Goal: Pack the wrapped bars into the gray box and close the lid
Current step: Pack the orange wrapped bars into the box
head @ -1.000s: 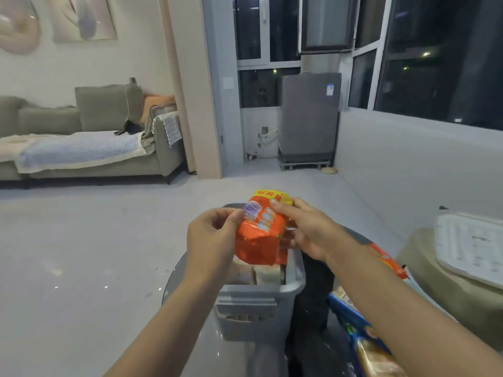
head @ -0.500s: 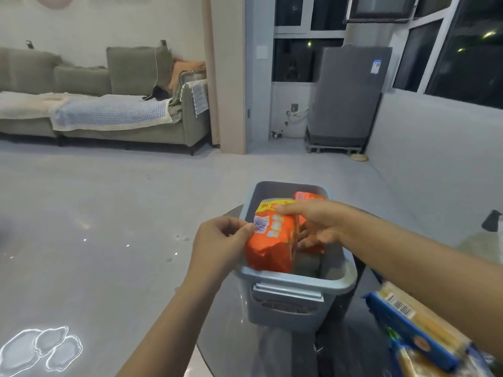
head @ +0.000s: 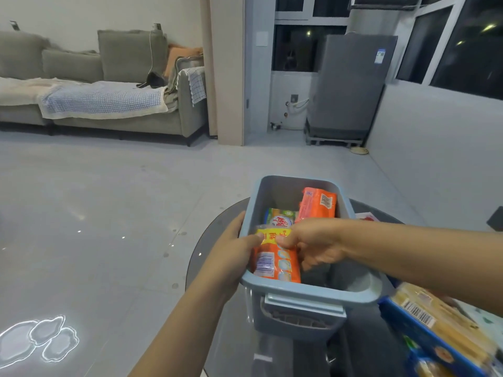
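The gray box (head: 307,295) stands lidless on a round dark glass table (head: 217,308). Both hands hold an orange-and-yellow wrapped bar (head: 275,259) inside the box's near left corner. My left hand (head: 234,254) reaches over the left wall and pinches the bar's yellow end with its thumb. My right hand (head: 313,243) grips the same end from the right. Farther back in the box an orange wrapped bar (head: 317,204) stands on end, with a green-and-white wrapped bar (head: 280,217) to its left. No lid shows in this view.
Blue-wrapped packs (head: 441,330) lie on the table at the lower right, under my right forearm. Past the table lies gray tiled floor; a sofa (head: 109,104) stands at the back left and a gray appliance (head: 351,85) by the windows.
Both hands have lowered the orange-and-yellow bar from above the box down into its near left corner. The camera has tipped down, so the box's inside now shows.
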